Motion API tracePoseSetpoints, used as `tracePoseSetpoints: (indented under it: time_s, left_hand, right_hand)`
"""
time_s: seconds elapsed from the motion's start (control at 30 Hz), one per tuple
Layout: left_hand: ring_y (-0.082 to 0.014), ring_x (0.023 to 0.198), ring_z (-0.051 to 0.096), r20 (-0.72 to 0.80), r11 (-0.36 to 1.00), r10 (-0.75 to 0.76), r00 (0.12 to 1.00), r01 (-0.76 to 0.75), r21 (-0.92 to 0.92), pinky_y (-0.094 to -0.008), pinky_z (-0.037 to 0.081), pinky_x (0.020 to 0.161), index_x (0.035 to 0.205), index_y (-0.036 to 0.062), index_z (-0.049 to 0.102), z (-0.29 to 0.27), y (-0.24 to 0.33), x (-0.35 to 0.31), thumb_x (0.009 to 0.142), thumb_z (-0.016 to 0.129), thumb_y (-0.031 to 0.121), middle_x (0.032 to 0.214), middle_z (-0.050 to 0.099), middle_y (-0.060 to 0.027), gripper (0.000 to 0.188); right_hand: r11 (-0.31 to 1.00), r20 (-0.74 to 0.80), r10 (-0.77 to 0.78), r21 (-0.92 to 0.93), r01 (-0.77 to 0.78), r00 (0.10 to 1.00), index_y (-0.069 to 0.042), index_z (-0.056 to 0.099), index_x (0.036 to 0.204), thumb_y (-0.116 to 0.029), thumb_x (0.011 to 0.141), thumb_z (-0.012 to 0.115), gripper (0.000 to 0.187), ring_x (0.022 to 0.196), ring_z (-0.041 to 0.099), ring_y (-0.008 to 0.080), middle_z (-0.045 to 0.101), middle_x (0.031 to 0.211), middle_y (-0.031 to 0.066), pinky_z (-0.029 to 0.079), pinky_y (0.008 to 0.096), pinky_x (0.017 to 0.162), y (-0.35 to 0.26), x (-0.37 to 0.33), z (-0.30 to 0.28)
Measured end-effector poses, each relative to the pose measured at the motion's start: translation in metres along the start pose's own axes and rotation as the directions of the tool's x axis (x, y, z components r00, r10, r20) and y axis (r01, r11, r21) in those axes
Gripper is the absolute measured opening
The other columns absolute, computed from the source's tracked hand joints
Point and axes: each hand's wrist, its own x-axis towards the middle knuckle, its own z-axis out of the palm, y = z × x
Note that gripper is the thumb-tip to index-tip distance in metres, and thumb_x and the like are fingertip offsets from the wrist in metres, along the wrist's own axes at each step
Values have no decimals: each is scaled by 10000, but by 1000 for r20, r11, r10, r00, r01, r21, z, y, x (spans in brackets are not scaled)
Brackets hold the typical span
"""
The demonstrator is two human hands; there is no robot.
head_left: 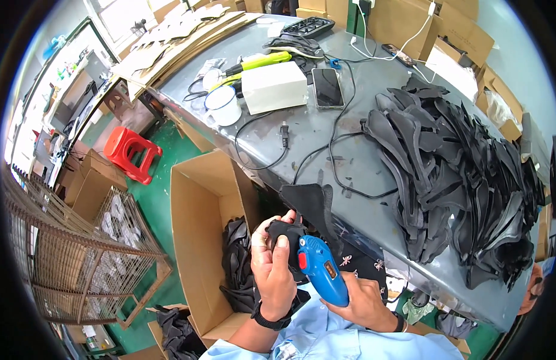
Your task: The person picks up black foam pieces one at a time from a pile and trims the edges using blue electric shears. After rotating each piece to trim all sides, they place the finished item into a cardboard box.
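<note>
The left hand (273, 282) is raised at the near edge of the table (311, 153), its fingers curled behind a black piece (283, 231) and its thumb pressed over the front. The right hand (367, 305) is wrapped around the lower end of a blue tool (326, 271) with a red button, which slants up to the left. The tool's head sits against or just beside the piece; the exact contact is hidden. Another black shape (314, 207) rises just beyond them, in front of the table edge, and I cannot tell whether it is joined to the piece in hand

A big heap (452, 174) of black pieces covers the right of the table. Left of the hands, a tall carton (194, 198) holds more of them. Farther back on the table, a white box (274, 88) lies between a cup (223, 109) with a blue rim and a phone (328, 89), and a plug (284, 135) lies nearer. A red stool (131, 155) stands on the green floor, behind a wire basket (80, 264) at the left
</note>
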Motion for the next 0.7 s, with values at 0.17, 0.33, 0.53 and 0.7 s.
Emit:
tracePoseSetpoints:
  time_s: [0.17, 0.33, 0.53, 0.7]
  left_hand:
    - [-210, 1006, 575, 127, 976, -66, 990, 37, 214, -321, 444, 908, 1186, -11, 448, -3, 7, 3, 908, 446, 33, 1146, 562, -154, 281]
    - [-183, 741, 561, 360, 760, -34, 932, -209, 615, -286, 444, 683, 1154, 13, 551, -25, 10, 15, 839, 543, 12, 848, 584, -119, 315]
    - [-235, 850, 632, 524, 713, -224, 821, -229, 663, -288, 482, 750, 1103, -3, 579, -7, 29, 17, 788, 625, -15, 959, 640, -141, 319]
    - [-248, 810, 635, 425, 695, 330, 843, -521, 495, -287, 491, 711, 908, -37, 623, 7, 15, 3, 832, 614, 100, 925, 655, -148, 157]
  right_hand:
    - [999, -27, -41, 4, 41, 999, 31, 498, 1032, -277, 686, 778, 541, 611, 657, 300, 635, 715, 170, 521, 360, 569, 1, 1, -4]
    - [998, -40, -67, 11, 67, 997, 27, 509, 1009, -276, 679, 783, 525, 603, 652, 295, 630, 707, 162, 519, 350, 563, 3, 10, -22]
    - [923, -217, 142, 382, -50, 966, 8, 504, 1031, -263, 667, 802, 543, 707, 642, 175, 639, 789, 101, 494, 297, 629, -3, 47, -40]
    - [888, -271, 210, 456, -67, 939, -8, 487, 1062, -205, 693, 767, 503, 731, 597, 147, 605, 820, 81, 471, 288, 663, -5, 61, -57]
